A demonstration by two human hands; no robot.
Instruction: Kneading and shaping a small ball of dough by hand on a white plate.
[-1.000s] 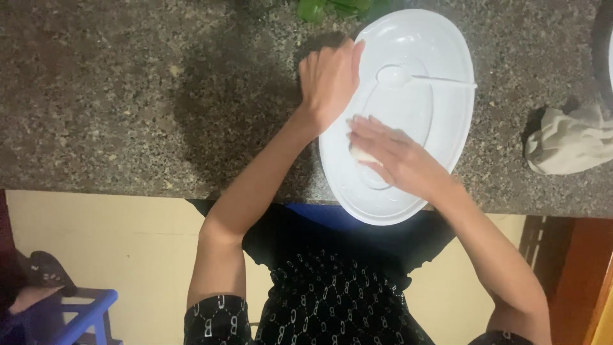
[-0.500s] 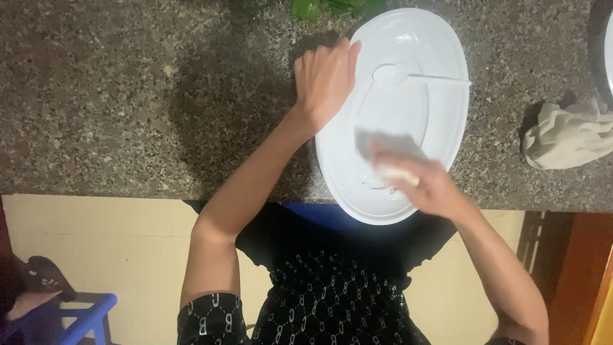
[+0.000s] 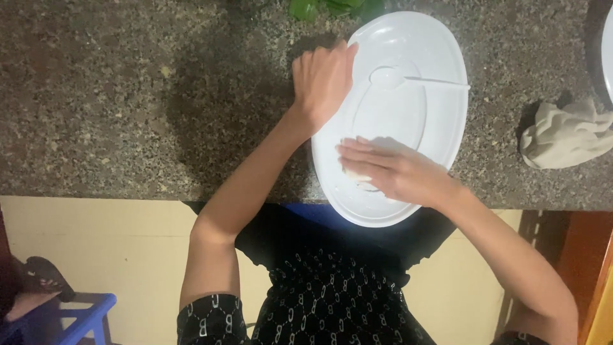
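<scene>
A large white oval platter (image 3: 440, 115) lies on the speckled granite counter (image 3: 128, 102), its near end hanging over the counter's front edge. My left hand (image 3: 324, 80) grips the platter's left rim. My right hand (image 3: 389, 169) lies flat on the near part of the platter, pressing a small pale cloth or tissue (image 3: 355, 174) that shows under the fingers. A white spoon (image 3: 408, 78) rests inside the platter at its far side, handle pointing right.
A crumpled beige cloth (image 3: 565, 134) lies on the counter to the right. Green leaves (image 3: 325, 7) sit at the far edge above the platter. Another white dish's rim (image 3: 605, 45) shows at the far right. A blue stool (image 3: 70, 319) stands on the floor lower left.
My right hand has slid from the platter's lower right toward its left side, with the pale cloth under it. My left hand has kept its hold on the rim.
</scene>
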